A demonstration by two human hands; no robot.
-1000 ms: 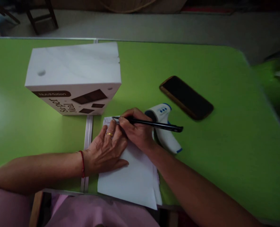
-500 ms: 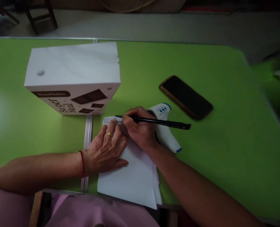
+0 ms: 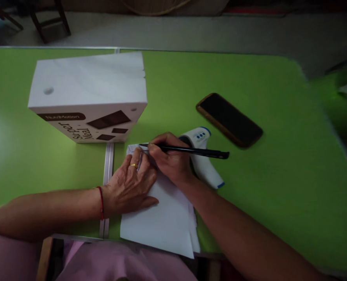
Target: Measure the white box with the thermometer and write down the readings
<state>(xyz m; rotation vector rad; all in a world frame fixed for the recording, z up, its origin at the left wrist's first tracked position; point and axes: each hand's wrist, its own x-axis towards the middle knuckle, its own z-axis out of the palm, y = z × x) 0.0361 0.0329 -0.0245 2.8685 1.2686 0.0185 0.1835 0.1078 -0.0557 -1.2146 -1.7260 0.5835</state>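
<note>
My right hand grips a black pen, its tip at the top edge of the white paper. Small marks show on the paper's upper left corner, too fine to read. Lying flat across the sheets, my left hand presses them down with fingers stretched out; it wears a gold ring, and a red cord circles the wrist. Partly behind my right hand lies a white and blue infrared thermometer, its middle hidden by the hand.
A tall white NutriMotion box stands on the green table, left of the paper's top. To the right lies a dark smartphone in a brown case. A metal seam crosses the table. Beyond its far edge is a wooden stool.
The pen and my right hand have shifted slightly left, and the pen's rear end sits a little higher. My left hand stays on the paper.
</note>
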